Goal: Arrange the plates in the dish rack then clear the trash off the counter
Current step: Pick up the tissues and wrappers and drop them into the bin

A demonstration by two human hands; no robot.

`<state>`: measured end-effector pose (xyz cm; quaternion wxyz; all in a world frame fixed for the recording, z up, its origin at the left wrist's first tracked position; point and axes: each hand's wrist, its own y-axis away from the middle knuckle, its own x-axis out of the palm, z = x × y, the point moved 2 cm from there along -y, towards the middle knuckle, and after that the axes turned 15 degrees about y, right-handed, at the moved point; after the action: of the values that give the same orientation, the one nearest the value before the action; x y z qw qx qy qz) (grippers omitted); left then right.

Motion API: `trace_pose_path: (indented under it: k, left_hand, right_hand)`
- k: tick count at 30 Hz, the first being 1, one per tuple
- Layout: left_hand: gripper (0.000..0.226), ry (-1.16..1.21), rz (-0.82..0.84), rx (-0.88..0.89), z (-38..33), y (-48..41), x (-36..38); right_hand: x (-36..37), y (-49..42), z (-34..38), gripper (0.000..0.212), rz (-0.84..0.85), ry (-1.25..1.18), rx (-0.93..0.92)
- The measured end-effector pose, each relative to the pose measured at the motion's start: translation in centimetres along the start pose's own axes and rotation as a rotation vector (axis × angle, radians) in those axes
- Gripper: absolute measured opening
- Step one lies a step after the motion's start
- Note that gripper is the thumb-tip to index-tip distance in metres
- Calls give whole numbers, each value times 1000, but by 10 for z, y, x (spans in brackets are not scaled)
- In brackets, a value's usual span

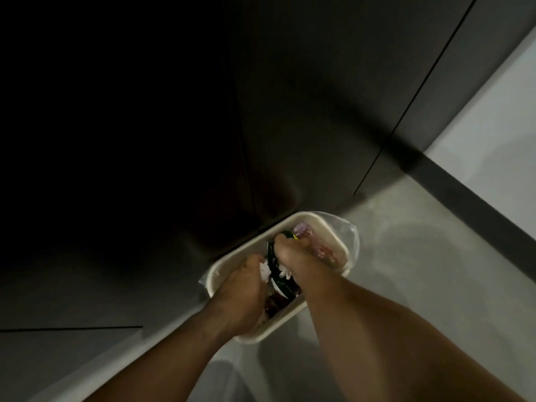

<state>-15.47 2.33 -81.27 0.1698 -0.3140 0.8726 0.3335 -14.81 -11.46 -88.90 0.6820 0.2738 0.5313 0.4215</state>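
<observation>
A cream waste bin with a clear plastic liner stands on the floor against dark cabinet doors. Both my hands reach down into it. My left hand is curled around crumpled white paper. My right hand grips a dark green wrapper with more white paper under it. Pink and red trash lies in the bin's far end. No plates or dish rack are in view.
Dark cabinet doors fill the upper frame, very dim at left. A pale grey floor spreads to the right. A light wall with a dark baseboard runs at the right.
</observation>
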Motion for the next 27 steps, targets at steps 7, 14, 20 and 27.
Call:
trace_pose_path:
  k: [7, 14, 20, 27]
  left_hand:
    - [39, -56, -33, 66, 3, -30, 22]
    - [32, -412, 31, -129, 8, -60, 39]
    - [31, -432, 62, -213, 27, -85, 56]
    - [38, -432, 135, -248, 35, -83, 58]
  right_hand:
    - [-35, 29, -7, 49, 307, -318, -94]
    - [-75, 56, -5, 28, -10, 810, -593]
    - [-72, 48, -12, 21, -148, 774, -783]
    - [-72, 54, -25, 30, -164, 771, -798]
